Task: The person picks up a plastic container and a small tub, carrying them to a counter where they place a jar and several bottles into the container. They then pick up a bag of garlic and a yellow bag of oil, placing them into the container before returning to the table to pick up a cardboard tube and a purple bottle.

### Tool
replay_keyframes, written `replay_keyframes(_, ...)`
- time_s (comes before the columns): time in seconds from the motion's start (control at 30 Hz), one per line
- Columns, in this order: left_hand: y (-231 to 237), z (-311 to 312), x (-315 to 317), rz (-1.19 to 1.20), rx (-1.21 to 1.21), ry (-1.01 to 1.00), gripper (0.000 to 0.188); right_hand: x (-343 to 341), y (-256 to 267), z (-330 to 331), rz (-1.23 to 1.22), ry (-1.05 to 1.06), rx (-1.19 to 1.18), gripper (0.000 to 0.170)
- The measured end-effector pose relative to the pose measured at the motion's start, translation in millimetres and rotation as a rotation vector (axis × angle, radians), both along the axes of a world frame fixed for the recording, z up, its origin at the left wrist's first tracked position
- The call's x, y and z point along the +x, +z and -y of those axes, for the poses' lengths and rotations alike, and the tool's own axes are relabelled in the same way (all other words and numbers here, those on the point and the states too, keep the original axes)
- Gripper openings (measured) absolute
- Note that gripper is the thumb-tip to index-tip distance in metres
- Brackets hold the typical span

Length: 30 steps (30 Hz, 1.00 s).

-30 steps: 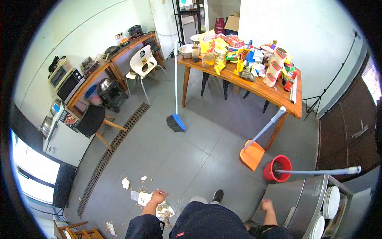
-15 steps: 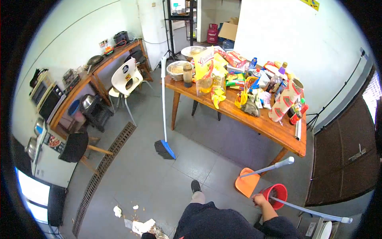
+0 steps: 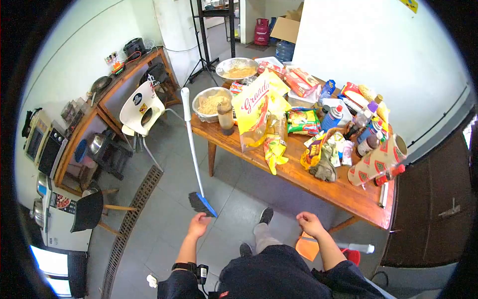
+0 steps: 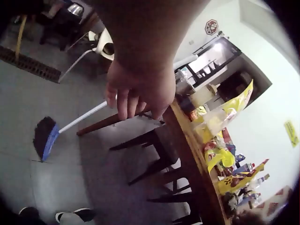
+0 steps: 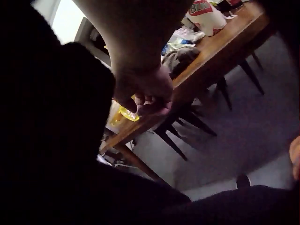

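My left hand point(image 3: 198, 225) hangs over the floor near the head of the blue and black broom point(image 3: 202, 204), holding nothing. In the left wrist view the fingers of that hand point(image 4: 140, 91) hang loosely bent, and the broom's white handle point(image 4: 84, 116) passes behind them. My right hand point(image 3: 311, 224) is above the orange dustpan point(image 3: 307, 247), in front of the table's near edge. The right wrist view shows that hand point(image 5: 145, 93) with loosely curled fingers and nothing in them. The broom stands upright, its handle top beside the table's left end.
The wooden table point(image 3: 318, 187) carries a yellow Granda bag point(image 3: 253, 112), bowls, bottles and packets. A red bucket point(image 3: 351, 256) is partly hidden at the lower right. Left are a white chair point(image 3: 143, 109), a black stool point(image 3: 88, 212) and a floor drain point(image 3: 130, 229). White debris point(image 3: 152, 280) lies lower left.
The body has moved forward, so table and broom appear nearer. The left hand has come back into the head view beside the broom; the right has moved from near the bucket to above the dustpan.
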State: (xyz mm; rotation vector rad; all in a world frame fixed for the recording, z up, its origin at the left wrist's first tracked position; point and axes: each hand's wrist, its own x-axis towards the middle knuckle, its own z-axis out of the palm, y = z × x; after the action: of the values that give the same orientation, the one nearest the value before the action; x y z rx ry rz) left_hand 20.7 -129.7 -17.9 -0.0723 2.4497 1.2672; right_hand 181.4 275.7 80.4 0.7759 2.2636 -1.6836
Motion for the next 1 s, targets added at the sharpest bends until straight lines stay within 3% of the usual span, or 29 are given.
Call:
replay_keyframes(0.07,56,-45,-30,-0.005,0.111,-0.013,0.036,-39,12,-10,-0.04,0.049,0.012,0.01)
replay_keyframes(0.17,63,-75,-73,-0.04,0.164,0.02,0.036,-87,29,-28,-0.116,0.035,-0.085,0.011)
replay_keyframes(0.3,69,-123,-134,-0.101,0.15,-0.075,0.049,-130,51,-50,-0.145,0.071,-0.092,0.013)
replay_keyframes(0.5,135,-226,-164,-0.315,0.243,-0.186,0.063,-155,75,-66,-0.189,0.062,-0.071,0.013)
replay_keyframes(0.63,124,-232,-171,-0.324,0.055,-0.391,0.056,-163,76,-65,-0.171,-0.005,-0.124,0.013)
replay_keyframes(0.67,112,-226,-172,-0.393,0.148,-0.411,0.05,-165,80,-66,-0.137,-0.004,-0.114,0.014)
replay_keyframes(0.77,94,-205,-192,-0.173,0.464,-0.488,0.049,-172,84,-63,-0.087,-0.087,-0.139,0.014)
replay_keyframes(0.8,102,-201,-201,-0.19,0.347,-0.408,0.05,-176,88,-60,-0.097,-0.109,-0.141,0.014)
replay_keyframes(0.9,95,-197,-236,-0.429,0.364,-0.005,0.055,-186,90,-51,-0.129,-0.163,-0.142,0.015)
replay_keyframes(1.0,123,-203,-272,-0.671,0.278,0.019,0.063,-196,96,-41,-0.128,-0.198,-0.108,0.015)
